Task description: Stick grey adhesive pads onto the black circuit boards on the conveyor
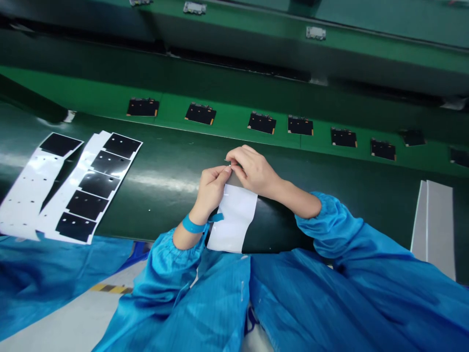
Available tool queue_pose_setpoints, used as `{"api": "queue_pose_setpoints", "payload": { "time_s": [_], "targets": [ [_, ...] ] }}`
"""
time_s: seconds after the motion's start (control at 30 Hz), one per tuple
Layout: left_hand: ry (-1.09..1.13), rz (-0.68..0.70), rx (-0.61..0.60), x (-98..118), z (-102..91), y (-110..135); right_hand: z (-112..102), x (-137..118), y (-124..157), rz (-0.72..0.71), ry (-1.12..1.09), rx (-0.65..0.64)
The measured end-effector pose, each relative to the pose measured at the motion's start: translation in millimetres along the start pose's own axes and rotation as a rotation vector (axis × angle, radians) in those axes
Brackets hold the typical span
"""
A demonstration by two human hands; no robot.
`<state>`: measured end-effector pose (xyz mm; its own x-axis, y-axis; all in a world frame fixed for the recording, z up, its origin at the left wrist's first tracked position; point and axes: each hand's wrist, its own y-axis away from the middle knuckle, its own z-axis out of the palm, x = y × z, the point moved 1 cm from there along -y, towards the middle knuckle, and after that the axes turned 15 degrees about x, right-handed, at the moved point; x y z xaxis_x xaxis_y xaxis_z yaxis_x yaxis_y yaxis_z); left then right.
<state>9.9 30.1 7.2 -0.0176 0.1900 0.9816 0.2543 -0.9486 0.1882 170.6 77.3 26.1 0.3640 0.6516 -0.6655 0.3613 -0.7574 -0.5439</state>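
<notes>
Now, left hand point(211, 189): its thumb and forefinger are standing together at the tips, pinching a small pale piece point(229, 166) that is too tiny to identify
Right hand point(254, 170): it is extending in from the other side, its curled fingertips bending close to the same piece; whether they are clamping on it, one cannot tell
White sheet point(234, 215): it is lying on the bench directly below both hands, its lower end reaching the near edge, while a grey patch point(238, 179) is showing between it and the fingers
Blue wristband point(194, 225): it is circling the left wrist, its short tail hanging over the left edge of the white sheet
Blue sleeves point(337, 220): they are gathering at elastic cuffs around both forearms
Dark green bench point(164, 195): it is spreading out on either side of the hands
Sticker sheet point(95, 190): it is lying well to the left, carrying five black rectangles in a slanting column
Paler sheet point(29, 190): it is lying left of that, bearing one black rectangle at its top
Grey strips point(439, 220): they are lying side by side at the far right
Black panels point(300, 125): they are resting in a spaced row on a green surface point(227, 120) beyond the bench
Small metallic parts point(195, 8): they are sitting apart on the upper ledge point(252, 23)
</notes>
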Motion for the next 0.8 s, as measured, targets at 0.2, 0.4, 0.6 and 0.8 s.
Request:
{"api": "queue_pose_setpoints", "payload": {
  "time_s": [0.2, 0.4, 0.6, 0.8],
  "targets": [
    [0.046, -0.026, 0.040, -14.6, -0.6, -18.0, 0.2, 41.1, -25.7, 0.327, -0.063, 0.107],
    [-0.040, 0.205, 0.144, -26.0, -1.0, -28.3, 22.3, 87.5, -104.6, 0.408, 0.001, 0.041],
    [-0.193, 0.342, 0.179, -25.0, -5.7, -31.5, 89.9, 102.6, -165.0, 0.278, 0.079, -0.171],
    [-0.191, 0.372, 0.190, -21.0, -5.2, -31.0, 106.8, 132.8, -167.8, 0.298, 0.119, -0.264]
  ]
}}
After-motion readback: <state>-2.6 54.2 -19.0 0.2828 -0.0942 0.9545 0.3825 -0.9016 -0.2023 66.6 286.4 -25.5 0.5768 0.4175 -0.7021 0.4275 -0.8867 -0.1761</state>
